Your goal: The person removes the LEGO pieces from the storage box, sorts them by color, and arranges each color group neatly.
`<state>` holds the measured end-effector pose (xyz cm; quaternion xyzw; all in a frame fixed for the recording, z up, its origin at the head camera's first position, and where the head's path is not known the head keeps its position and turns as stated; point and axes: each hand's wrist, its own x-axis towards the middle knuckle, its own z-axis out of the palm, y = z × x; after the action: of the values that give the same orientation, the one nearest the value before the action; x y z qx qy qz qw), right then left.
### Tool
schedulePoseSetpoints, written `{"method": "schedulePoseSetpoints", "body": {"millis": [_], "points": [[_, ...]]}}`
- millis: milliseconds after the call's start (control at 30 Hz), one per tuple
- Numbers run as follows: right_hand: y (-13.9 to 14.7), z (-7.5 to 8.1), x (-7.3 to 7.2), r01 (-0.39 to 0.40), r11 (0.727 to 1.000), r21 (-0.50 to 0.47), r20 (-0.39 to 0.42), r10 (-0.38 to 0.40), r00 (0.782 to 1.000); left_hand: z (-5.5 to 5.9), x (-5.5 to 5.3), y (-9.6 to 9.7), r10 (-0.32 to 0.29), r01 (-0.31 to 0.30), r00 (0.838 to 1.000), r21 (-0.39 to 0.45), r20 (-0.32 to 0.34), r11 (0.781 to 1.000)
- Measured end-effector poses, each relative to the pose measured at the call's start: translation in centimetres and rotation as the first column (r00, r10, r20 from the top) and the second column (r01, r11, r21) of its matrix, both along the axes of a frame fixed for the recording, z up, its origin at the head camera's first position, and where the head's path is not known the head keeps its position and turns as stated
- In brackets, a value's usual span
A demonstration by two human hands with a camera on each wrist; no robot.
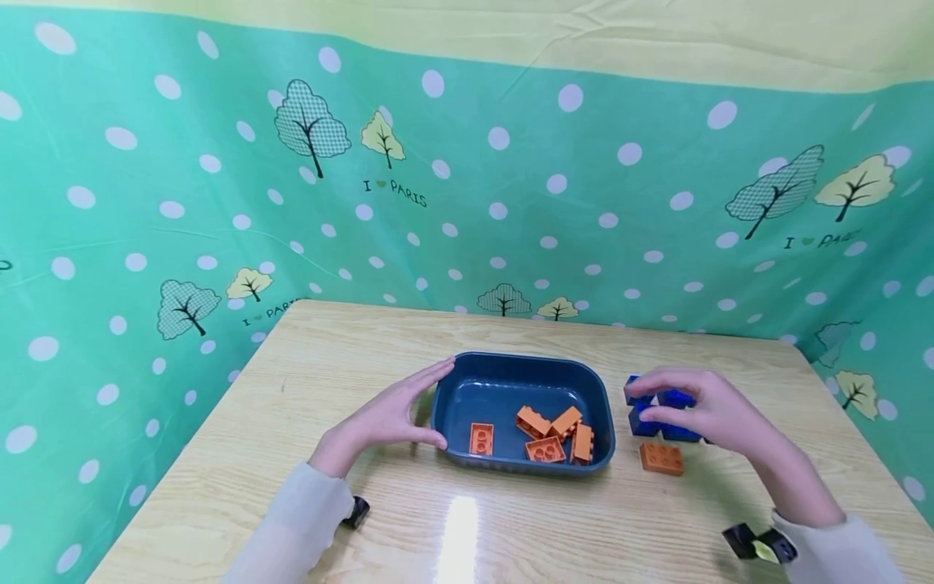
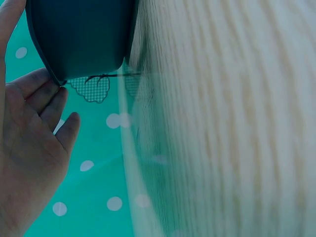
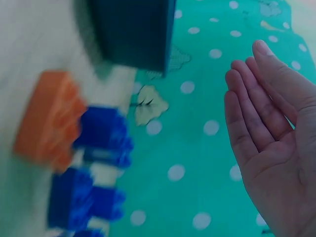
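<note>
A dark blue rectangular basin (image 1: pixel 525 367) stands on the wooden table, with several orange building blocks (image 1: pixel 546 450) lying at odd angles inside. At its left end is my left hand (image 1: pixel 383 418), fingers extended, fingertips touching the rim (image 2: pixel 58 81) and the thumb near the front corner. My right hand (image 1: pixel 704 410) hovers over several blue building blocks (image 1: pixel 644 422) to the right of the basin and partly hides them. The right wrist view shows that hand's palm (image 3: pixel 281 168) bare, its fingers extended and apart from the blocks. One orange block (image 1: pixel 661 459) lies studs up in front of the blue ones.
A pale wooden table (image 1: pixel 292 389) carries everything. Behind and beside it hangs a green dotted cloth (image 1: pixel 496 195) printed with trees. Black wrist straps (image 1: pixel 759 543) show near both sleeves. Bright light reflects off the front of the table.
</note>
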<state>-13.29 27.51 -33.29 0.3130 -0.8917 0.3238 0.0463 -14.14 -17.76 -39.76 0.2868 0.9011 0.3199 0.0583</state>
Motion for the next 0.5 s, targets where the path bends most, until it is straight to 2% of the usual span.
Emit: {"method": "schedulePoseSetpoints", "body": {"millis": [167, 300, 500], "points": [[-3.0, 1.6, -2.1, -0.041, 0.999, 0.011, 0.005, 0.041, 0.999, 0.0, -0.2, -0.2, 0.002, -0.002, 1.000, 0.004, -0.002, 1.000], [-5.7, 2.6, -4.3, -0.132, 0.991, -0.034, 0.022, 0.132, 0.991, -0.1, -0.3, -0.3, 0.007, -0.007, 1.000, 0.000, 0.007, 1.000], [-10.3, 3.6, -7.8, -0.326, 0.935, -0.138, 0.015, 0.331, 0.943, -0.6, -0.3, -0.2, -0.017, 0.017, 1.000, 0.017, 0.009, 1.000]]}}
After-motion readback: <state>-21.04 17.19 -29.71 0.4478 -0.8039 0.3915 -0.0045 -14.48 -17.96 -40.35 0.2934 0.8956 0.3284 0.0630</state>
